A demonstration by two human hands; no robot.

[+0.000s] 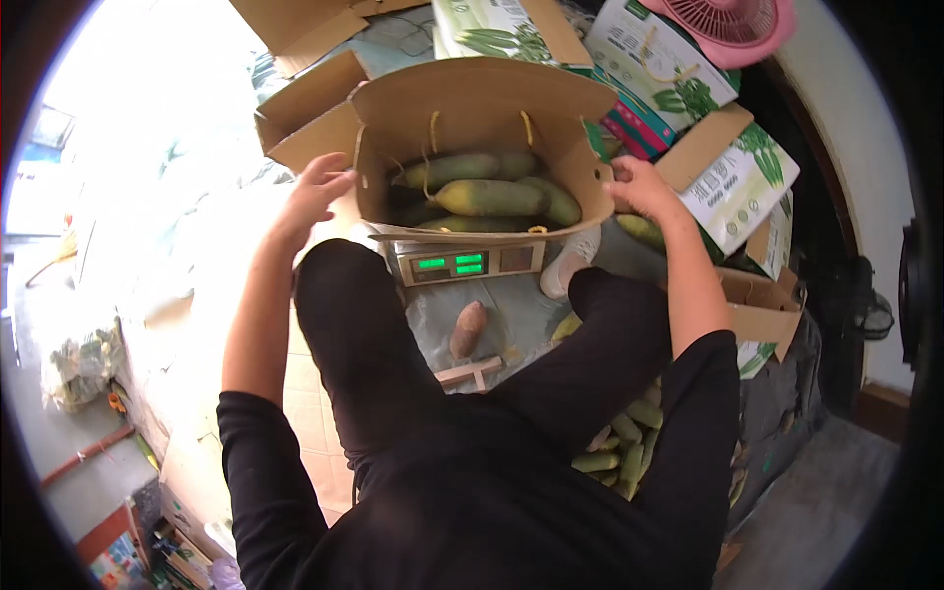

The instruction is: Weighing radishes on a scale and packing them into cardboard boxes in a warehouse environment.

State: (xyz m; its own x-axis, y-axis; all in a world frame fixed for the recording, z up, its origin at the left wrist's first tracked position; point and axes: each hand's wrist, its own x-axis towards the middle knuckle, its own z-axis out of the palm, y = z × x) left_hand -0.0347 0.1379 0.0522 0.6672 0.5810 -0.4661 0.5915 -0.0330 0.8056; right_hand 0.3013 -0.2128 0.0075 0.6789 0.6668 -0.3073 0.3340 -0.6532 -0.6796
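An uncovered cardboard box (pixel 482 87) sits in front of me on a digital scale (pixel 516 261) with a lit green display. Inside lie several long green radishes (pixel 492 199), and yellow cord handles hang on its walls. Beside the box's left wall is my left hand (pixel 320 195), fingers apart and holding nothing. My right hand (pixel 641 189) is at the right wall, its curled fingers closed on the edge of the cardboard. Part of those fingers is hidden by the wall.
Printed white-and-green boxes (pixel 739 187) are piled at the right, below a pink fan (pixel 733 25). Between my legs lie a reddish-brown root (pixel 469 329) and a wooden piece (pixel 467 374). More green radishes (pixel 627 447) lie under my right leg. Another brown carton (pixel 305 113) stands behind the box.
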